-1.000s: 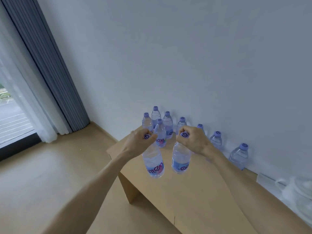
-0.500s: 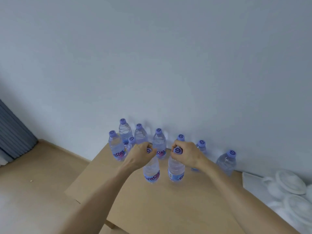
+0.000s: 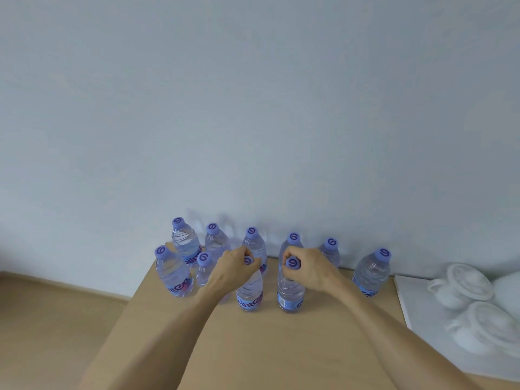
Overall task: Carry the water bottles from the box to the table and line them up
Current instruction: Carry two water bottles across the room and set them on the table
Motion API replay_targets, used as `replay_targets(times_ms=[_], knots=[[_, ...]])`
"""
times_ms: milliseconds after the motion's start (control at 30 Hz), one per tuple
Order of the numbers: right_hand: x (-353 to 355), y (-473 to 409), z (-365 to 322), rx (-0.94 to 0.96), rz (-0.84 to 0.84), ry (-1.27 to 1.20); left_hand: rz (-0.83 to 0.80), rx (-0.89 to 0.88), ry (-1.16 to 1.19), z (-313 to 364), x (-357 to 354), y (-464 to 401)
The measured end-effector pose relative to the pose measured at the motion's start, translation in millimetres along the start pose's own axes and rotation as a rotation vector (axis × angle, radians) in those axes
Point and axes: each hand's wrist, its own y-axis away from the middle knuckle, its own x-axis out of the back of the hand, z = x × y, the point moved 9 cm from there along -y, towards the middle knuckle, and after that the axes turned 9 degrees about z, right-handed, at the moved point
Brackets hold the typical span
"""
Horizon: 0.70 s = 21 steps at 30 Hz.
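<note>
Head view: my left hand (image 3: 233, 270) gripped one bottle (image 3: 250, 291) by its cap, my right hand (image 3: 311, 267) another bottle (image 3: 290, 292), fingers clamped, both upright on the surface (image 3: 267, 347) before the wall-side row.

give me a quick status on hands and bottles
Left hand grips one bottle by its neck, right hand another. Both upright on table. Eight bottles behind, crowding left.

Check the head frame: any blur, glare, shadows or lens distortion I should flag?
Head view: soft, even light, no hard glare; faint bottle shadows on the wall; white items at right washed out and smeared; wide-angle stretch toward edges; hands' bottle caps sharp enough.
</note>
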Motion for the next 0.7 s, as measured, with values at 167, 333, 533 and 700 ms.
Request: replay_targets(times_ms=[167, 333, 533, 700], knots=[[-7, -3, 2, -0.006, 0.014, -0.021, 0.0, -0.048, 0.008, -2, -3, -2], [-12, 0, 3, 0.002, 0.029, -0.023, -0.029, -0.078, 0.023, -6, -1, 2], [-6, 3, 5, 0.029, 0.025, 0.09, -0.081, -0.12, -0.02, -4, 4, 6], [27, 9, -4, 0.052, 0.184, 0.198, 0.009, -0.136, 0.015, 0, 30, 6]])
